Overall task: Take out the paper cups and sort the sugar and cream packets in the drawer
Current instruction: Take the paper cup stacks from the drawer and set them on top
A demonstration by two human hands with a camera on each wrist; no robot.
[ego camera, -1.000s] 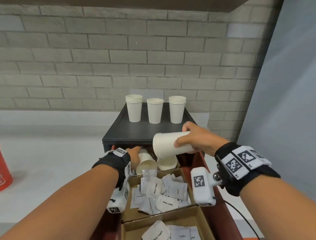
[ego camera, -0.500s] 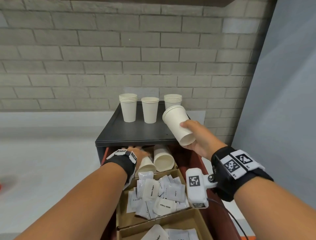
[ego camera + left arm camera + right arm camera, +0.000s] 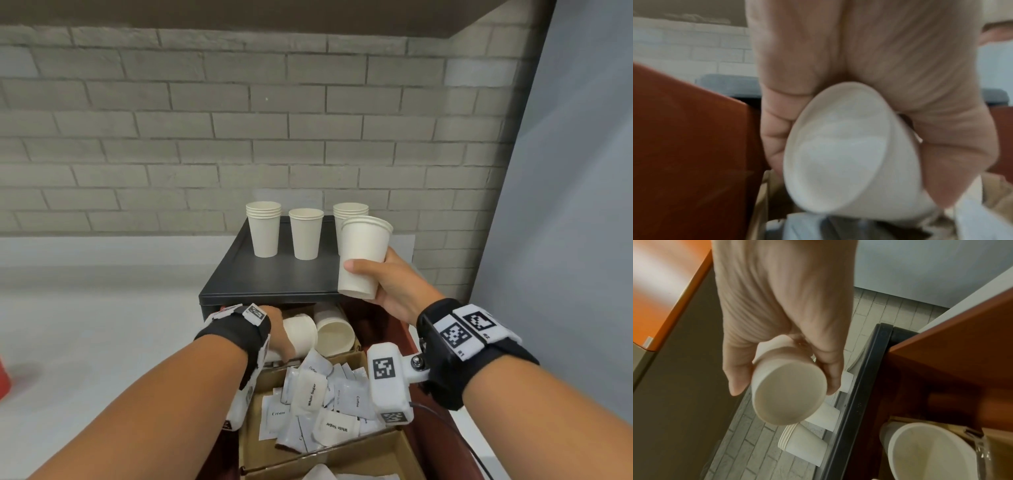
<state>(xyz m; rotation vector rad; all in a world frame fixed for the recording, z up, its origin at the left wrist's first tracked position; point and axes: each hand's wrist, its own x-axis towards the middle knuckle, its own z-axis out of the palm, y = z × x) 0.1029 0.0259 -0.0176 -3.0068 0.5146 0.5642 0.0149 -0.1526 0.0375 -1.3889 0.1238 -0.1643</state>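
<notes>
My right hand [image 3: 378, 277] grips a stack of white paper cups [image 3: 362, 255] upright above the front right corner of the black cabinet top [image 3: 274, 277]; the right wrist view shows the stack's base [image 3: 789, 392]. Three cup stacks [image 3: 264, 228] stand at the back of that top. My left hand [image 3: 277, 334] reaches into the open drawer [image 3: 380, 329] and grips a lying paper cup [image 3: 301, 334], base toward the left wrist camera [image 3: 836, 151]. Another cup [image 3: 334, 330] lies beside it. Sugar and cream packets [image 3: 318, 407] fill a cardboard box [image 3: 255, 448].
A brick wall [image 3: 239, 137] rises behind the cabinet. A grey panel [image 3: 575, 205] stands at the right. A white counter [image 3: 102, 308] spreads to the left, with a red object [image 3: 4, 378] at its left edge. A second box with packets [image 3: 370, 462] sits nearer me.
My right hand lifted its cup stack out of the drawer, turned it from lying sideways to upright and brought it over the cabinet top. My left hand stayed on the lying cup.
</notes>
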